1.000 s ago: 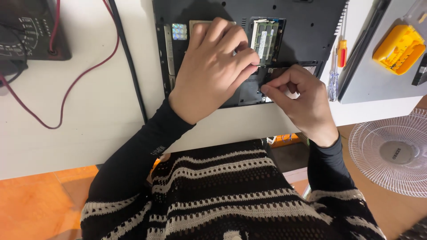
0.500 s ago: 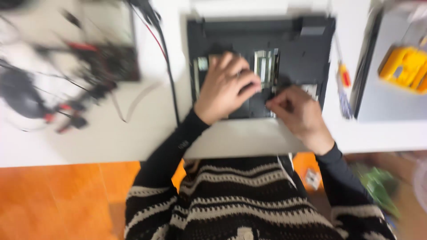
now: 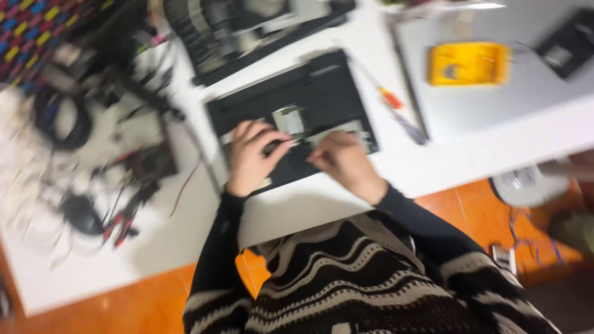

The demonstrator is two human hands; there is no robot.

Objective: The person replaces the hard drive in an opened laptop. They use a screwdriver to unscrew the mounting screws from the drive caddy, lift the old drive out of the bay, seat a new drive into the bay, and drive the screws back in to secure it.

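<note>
A tangle of black cables and red leads (image 3: 93, 179) sprawls across the far left of the white bench (image 3: 433, 167), the whole scene smeared by motion blur. Just right of that clutter, the person's left hand (image 3: 250, 158) lies flat on the open underside of a black laptop (image 3: 297, 111), its fingers (image 3: 272, 137) spread loosely and pressing on the case near a small greenish module in the open bay; they grasp nothing that can be made out. The laptop sits near the middle of the bench, turned at a slant, its near edge close to the person's striped dark sweater (image 3: 346, 278). The right hand (image 3: 343, 158) rests just beside the left, on the laptop's near right part, fingers curled down toward the case; the blur hides whether they pinch anything. Behind the laptop, another dark, opened device (image 3: 247, 31) lies at the bench's far edge. To the right of the laptop, a screwdriver with an orange and clear handle (image 3: 396, 108) lies on the bench, apart from both hands. Farther right, a yellow meter (image 3: 467, 63) sits on a grey closed laptop (image 3: 495, 105). Below, on the orange floor (image 3: 124, 303), a white round fan (image 3: 526, 185) shows at the right.
</note>
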